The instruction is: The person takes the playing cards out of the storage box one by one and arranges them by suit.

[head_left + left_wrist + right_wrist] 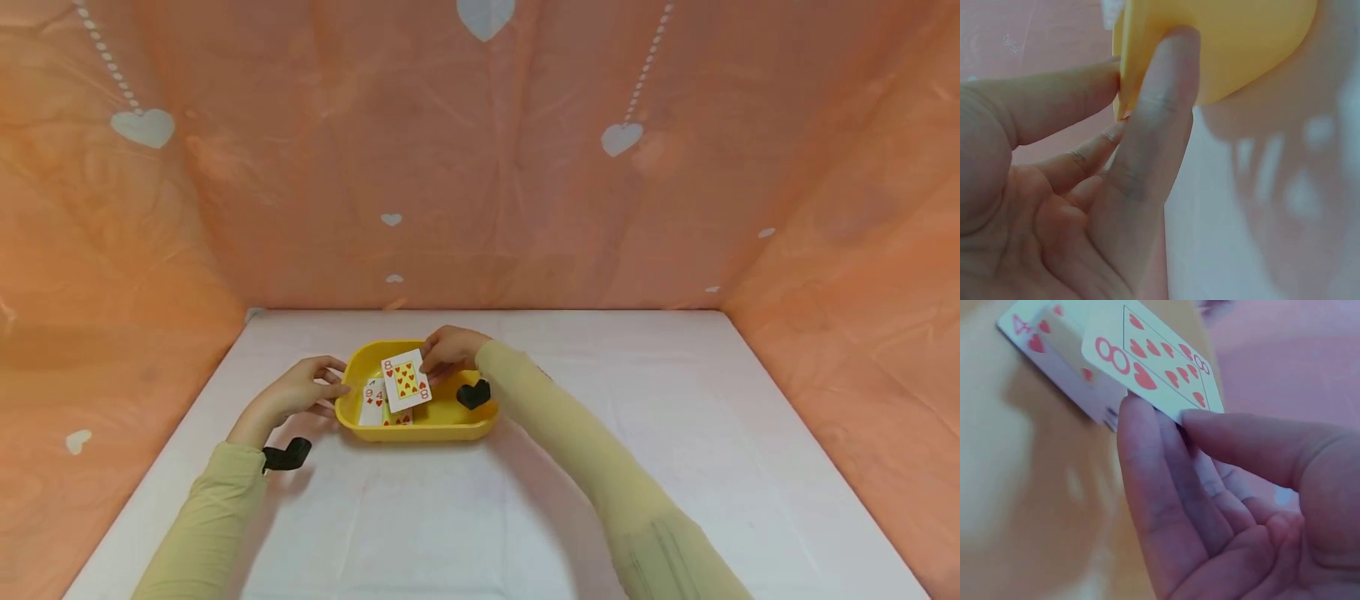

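A yellow oval tray (450,432) rests on the white table, with several playing cards lying in its left part. My left hand (303,387) grips the tray's left end, thumb at the rim and fingers against the outer wall, as the left wrist view shows on the yellow wall (1241,50). Over the tray my right hand (450,350) pinches the eight of hearts (406,381) by its edge between thumb and fingers, face up and tilted. Below that card lie a nine of diamonds (369,410) and a four of hearts (1038,340), partly covered.
The white table (600,433) spreads around the tray. An orange cloth (487,183) with pale hearts hangs behind it and on both sides. A black wrist strap piece (287,455) sits on the left wrist, and a black heart-shaped piece (474,394) shows near the right forearm.
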A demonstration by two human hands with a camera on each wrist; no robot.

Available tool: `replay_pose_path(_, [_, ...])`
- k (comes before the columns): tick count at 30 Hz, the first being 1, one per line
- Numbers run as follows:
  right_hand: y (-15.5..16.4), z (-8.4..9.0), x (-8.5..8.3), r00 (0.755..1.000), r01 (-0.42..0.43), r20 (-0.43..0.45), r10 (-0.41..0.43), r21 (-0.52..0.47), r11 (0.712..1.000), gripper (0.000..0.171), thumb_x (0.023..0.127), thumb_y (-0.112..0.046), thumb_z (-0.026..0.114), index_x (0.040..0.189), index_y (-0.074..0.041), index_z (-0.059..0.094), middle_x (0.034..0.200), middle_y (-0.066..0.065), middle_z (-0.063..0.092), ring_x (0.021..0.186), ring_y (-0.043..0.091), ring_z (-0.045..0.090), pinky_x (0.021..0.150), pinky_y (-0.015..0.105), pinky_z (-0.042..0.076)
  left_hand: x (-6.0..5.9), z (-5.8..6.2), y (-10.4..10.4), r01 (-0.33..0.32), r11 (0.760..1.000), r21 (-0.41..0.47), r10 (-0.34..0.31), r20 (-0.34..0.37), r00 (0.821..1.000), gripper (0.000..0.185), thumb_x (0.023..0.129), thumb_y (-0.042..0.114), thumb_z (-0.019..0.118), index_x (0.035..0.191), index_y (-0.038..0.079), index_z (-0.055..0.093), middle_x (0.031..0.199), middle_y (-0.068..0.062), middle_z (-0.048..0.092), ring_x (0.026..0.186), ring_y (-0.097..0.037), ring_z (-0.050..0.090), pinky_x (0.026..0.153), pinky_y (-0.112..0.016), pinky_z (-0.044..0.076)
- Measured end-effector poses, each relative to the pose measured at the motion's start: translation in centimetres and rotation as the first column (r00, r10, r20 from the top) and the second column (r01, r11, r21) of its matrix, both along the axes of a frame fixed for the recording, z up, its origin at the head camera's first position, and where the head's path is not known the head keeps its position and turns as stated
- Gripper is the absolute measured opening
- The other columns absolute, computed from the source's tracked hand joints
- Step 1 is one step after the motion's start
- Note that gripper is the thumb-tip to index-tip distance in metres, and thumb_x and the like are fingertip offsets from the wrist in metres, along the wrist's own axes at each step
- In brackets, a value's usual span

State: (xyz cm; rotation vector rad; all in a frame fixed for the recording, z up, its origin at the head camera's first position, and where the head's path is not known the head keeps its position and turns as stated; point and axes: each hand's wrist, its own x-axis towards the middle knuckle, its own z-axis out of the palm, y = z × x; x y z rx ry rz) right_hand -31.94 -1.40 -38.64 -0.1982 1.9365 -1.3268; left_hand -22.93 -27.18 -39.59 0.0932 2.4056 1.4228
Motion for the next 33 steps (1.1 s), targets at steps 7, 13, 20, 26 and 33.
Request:
replay_pose_path(7, [3.5, 2.5, -0.7, 0.997, 0.070, -0.012, -0.071, -0.056, 0.996, 0.034, 0.087, 0.003, 0.066, 0.118, 0.003, 0.052, 0.091, 0.014, 0.061, 0.073, 0.022, 0.062, 0.076, 0.035, 0.055, 0.0, 0.2, 0.2, -0.020, 0.999, -0.037, 0.020, -0.004, 1.000, 0.048, 0.092, 0.006, 0.061, 0.131, -0.012, 0.040, 0.100, -0.019, 0.054, 0.078, -0.026, 0.065, 0.067, -0.040, 0.056])
replay_pose_path(13, [8.1, 3.6, -1.5, 0.991, 0.127, -0.029, -0.130, -0.084, 0.988, 0.034, 0.087, -0.002, 0.067, 0.117, 0.001, 0.051, 0.094, 0.014, 0.060, 0.074, 0.021, 0.062, 0.080, 0.036, 0.054, 0.0, 0.1, 0.4, -0.020, 0.999, -0.041, 0.020, -0.008, 1.000, 0.047, 0.092, 0.007, 0.061, 0.131, -0.011, 0.041, 0.097, -0.017, 0.055, 0.074, -0.022, 0.064, 0.067, -0.039, 0.056])
replay_pose_path(20, [13.6, 3.2, -2.3, 0.977, 0.210, -0.010, -0.214, -0.141, 0.967, 0.043, 0.090, -0.002, 0.063, 0.128, 0.004, 0.044, 0.110, 0.019, 0.059, 0.081, 0.023, 0.064, 0.090, 0.041, 0.049, 0.2, 0.0, 0.4, -0.033, 0.999, -0.032, 0.033, 0.003, 0.999, 0.048, 0.092, 0.007, 0.061, 0.130, -0.011, 0.039, 0.099, -0.018, 0.054, 0.070, -0.022, 0.063, 0.065, -0.038, 0.056])
replay_pose_path(26, [17.5, 2.2, -2.5, 0.953, 0.299, 0.018, -0.302, -0.211, 0.931, 0.038, 0.091, 0.002, 0.059, 0.125, 0.006, 0.043, 0.110, 0.019, 0.056, 0.085, 0.023, 0.063, 0.099, 0.048, 0.039, 0.1, -0.3, 0.3, -0.038, 0.999, -0.015, 0.038, 0.013, 0.999, 0.049, 0.092, 0.007, 0.062, 0.131, -0.012, 0.038, 0.101, -0.019, 0.053, 0.071, -0.022, 0.063, 0.066, -0.038, 0.056])
replay_pose_path(33, [20.7, 0.2, -2.1, 0.939, 0.337, -0.001, -0.344, -0.201, 0.920, 0.035, 0.091, 0.004, 0.058, 0.123, 0.006, 0.041, 0.103, 0.012, 0.052, 0.081, 0.017, 0.061, 0.098, 0.044, 0.042, 0.1, -0.6, 0.3, -0.035, 0.998, 0.044, 0.034, 0.025, 0.999, 0.048, 0.093, 0.005, 0.060, 0.130, -0.013, 0.035, 0.102, -0.019, 0.054, 0.072, -0.020, 0.063, 0.066, -0.037, 0.056])
